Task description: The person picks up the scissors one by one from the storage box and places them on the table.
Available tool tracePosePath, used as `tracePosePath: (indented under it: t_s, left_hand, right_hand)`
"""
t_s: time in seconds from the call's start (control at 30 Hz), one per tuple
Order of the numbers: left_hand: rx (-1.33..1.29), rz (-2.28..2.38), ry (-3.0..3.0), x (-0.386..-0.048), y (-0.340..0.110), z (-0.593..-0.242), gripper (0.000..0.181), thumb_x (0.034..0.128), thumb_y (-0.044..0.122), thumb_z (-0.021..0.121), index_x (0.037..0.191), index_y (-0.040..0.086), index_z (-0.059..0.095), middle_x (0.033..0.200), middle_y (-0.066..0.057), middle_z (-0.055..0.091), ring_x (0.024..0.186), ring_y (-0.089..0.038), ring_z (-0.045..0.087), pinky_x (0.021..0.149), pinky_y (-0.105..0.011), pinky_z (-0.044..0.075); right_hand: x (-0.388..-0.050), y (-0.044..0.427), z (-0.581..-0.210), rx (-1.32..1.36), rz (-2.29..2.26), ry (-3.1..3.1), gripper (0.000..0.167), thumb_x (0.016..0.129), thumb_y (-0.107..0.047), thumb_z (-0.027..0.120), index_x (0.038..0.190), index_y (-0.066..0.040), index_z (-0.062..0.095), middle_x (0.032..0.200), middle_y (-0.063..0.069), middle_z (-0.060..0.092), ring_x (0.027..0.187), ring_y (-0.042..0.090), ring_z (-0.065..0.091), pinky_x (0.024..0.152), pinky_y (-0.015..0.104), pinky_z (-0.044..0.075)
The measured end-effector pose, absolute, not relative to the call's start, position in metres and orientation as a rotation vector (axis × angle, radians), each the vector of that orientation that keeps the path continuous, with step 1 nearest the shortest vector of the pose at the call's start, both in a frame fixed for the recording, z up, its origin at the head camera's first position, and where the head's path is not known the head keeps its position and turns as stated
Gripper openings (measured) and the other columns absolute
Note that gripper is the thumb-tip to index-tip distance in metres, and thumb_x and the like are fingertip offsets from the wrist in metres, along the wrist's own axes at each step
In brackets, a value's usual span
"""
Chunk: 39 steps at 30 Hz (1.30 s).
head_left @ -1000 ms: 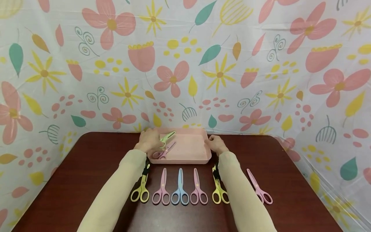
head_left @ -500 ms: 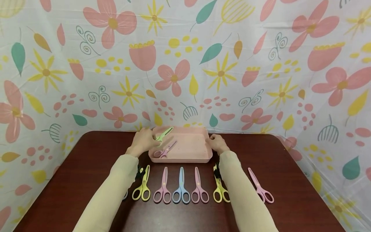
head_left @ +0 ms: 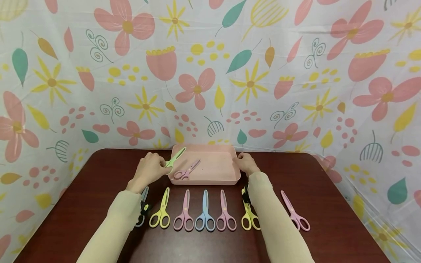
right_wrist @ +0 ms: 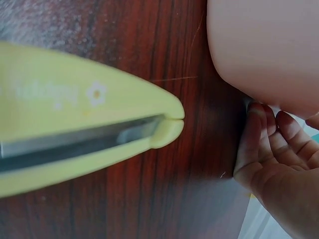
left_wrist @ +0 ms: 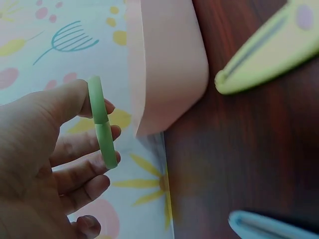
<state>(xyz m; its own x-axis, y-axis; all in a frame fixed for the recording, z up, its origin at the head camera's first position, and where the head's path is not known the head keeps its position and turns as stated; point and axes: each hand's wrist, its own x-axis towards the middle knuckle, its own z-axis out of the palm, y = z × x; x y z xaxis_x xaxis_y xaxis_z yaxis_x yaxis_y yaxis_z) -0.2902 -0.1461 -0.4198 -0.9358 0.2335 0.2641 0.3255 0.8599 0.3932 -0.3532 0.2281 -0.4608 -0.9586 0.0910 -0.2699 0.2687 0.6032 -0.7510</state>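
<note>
My left hand (head_left: 149,170) pinches the handles of light green scissors (head_left: 175,157) between thumb and fingers, at the tray's left side. Their blades point up and right over the tray's left edge; in the left wrist view the green handle (left_wrist: 102,124) shows edge-on. My right hand (head_left: 246,164) grips the right rim of the shallow pink tray (head_left: 213,182), its fingers curled against the wall. Lilac scissors (head_left: 187,171) lie inside the tray at the left.
Before the tray several scissors lie in a row on the dark wooden table (head_left: 210,248): blue-grey (head_left: 141,219), yellow (head_left: 161,212), pink (head_left: 184,215), blue (head_left: 205,215), pink (head_left: 225,215), yellow (head_left: 248,215) and pink (head_left: 296,215). My forearms partly cover some. A flowered sheet (head_left: 197,54) hangs behind.
My left hand has carried the green scissors left and toward me, from above the tray to its left edge. More of the blue-grey scissors shows now. My right hand stays at the rim.
</note>
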Motion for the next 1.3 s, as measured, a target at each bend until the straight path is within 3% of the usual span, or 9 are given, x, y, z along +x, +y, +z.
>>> tracePosePath:
  t_s: [0.13, 0.3, 0.5, 0.7, 0.87, 1.13, 1.3]
  left_hand:
    - [-0.372, -0.667, -2.836, -0.278, -0.159, -0.424, 0.041, 0.0783, 0.021, 0.073, 0.050, 0.018, 0.044, 0.064, 0.001, 0.032, 0.074, -0.025, 0.038, 0.068, -0.039, 0.025]
    - [-0.315, -0.693, -2.825, -0.263, -0.174, -0.427, 0.025, 0.0778, 0.021, 0.074, 0.058, 0.018, 0.059, 0.074, -0.002, 0.051, 0.079, -0.025, 0.044, 0.069, -0.042, 0.030]
    - [-0.278, -0.673, -2.814, -0.245, -0.185, -0.430, 0.023, 0.0786, 0.023, 0.075, 0.060, 0.019, 0.061, 0.077, -0.001, 0.054, 0.082, -0.026, 0.048, 0.072, -0.043, 0.034]
    - [-0.255, -0.637, -2.819, -0.227, -0.196, -0.430, 0.027, 0.0792, 0.021, 0.074, 0.058, 0.018, 0.058, 0.073, -0.002, 0.050, 0.080, -0.026, 0.046, 0.070, -0.042, 0.032]
    - [-0.203, -0.639, -2.844, -0.211, -0.209, -0.436, 0.019, 0.0804, 0.023, 0.074, 0.065, 0.018, 0.064, 0.077, -0.001, 0.054, 0.084, -0.027, 0.049, 0.070, -0.044, 0.034]
    - [-0.093, -0.625, -2.904, -0.192, -0.228, -0.440, 0.011, 0.0787, 0.025, 0.073, 0.074, 0.016, 0.070, 0.081, -0.002, 0.058, 0.084, -0.026, 0.050, 0.068, -0.042, 0.037]
    - [-0.067, -0.617, -2.937, -0.181, -0.238, -0.441, 0.011, 0.0789, 0.025, 0.073, 0.080, 0.014, 0.073, 0.082, -0.001, 0.059, 0.083, -0.025, 0.050, 0.064, -0.041, 0.038]
  right_hand:
    - [-0.353, 0.228, -0.461, 0.305, -1.263, 2.625, 0.028, 0.100, -0.034, 0.051, 0.096, -0.007, 0.051, 0.060, 0.001, 0.034, 0.045, 0.012, 0.013, 0.041, 0.029, 0.021]
    - [-0.354, 0.227, -0.462, 0.309, -1.265, 2.623, 0.028, 0.101, -0.034, 0.051, 0.095, -0.006, 0.050, 0.060, 0.002, 0.035, 0.045, 0.013, 0.013, 0.041, 0.030, 0.021]
    - [-0.355, 0.228, -0.462, 0.301, -1.288, 2.620, 0.028, 0.101, -0.033, 0.051, 0.096, -0.006, 0.050, 0.058, 0.001, 0.032, 0.044, 0.012, 0.013, 0.040, 0.029, 0.021]
    - [-0.356, 0.229, -0.462, 0.283, -1.285, 2.627, 0.028, 0.100, -0.033, 0.050, 0.096, -0.006, 0.050, 0.059, 0.001, 0.033, 0.044, 0.011, 0.013, 0.040, 0.029, 0.021]
    - [-0.356, 0.228, -0.464, 0.293, -1.274, 2.641, 0.028, 0.101, -0.033, 0.050, 0.097, -0.006, 0.050, 0.061, 0.002, 0.034, 0.044, 0.011, 0.015, 0.040, 0.029, 0.022]
    - [-0.356, 0.227, -0.464, 0.273, -1.296, 2.658, 0.027, 0.101, -0.030, 0.052, 0.097, -0.004, 0.052, 0.084, 0.012, 0.049, 0.052, 0.015, 0.035, 0.048, 0.030, 0.034]
    - [-0.355, 0.226, -0.464, 0.255, -1.294, 2.672, 0.027, 0.101, -0.030, 0.051, 0.097, -0.003, 0.052, 0.080, 0.011, 0.049, 0.051, 0.014, 0.034, 0.048, 0.030, 0.034]
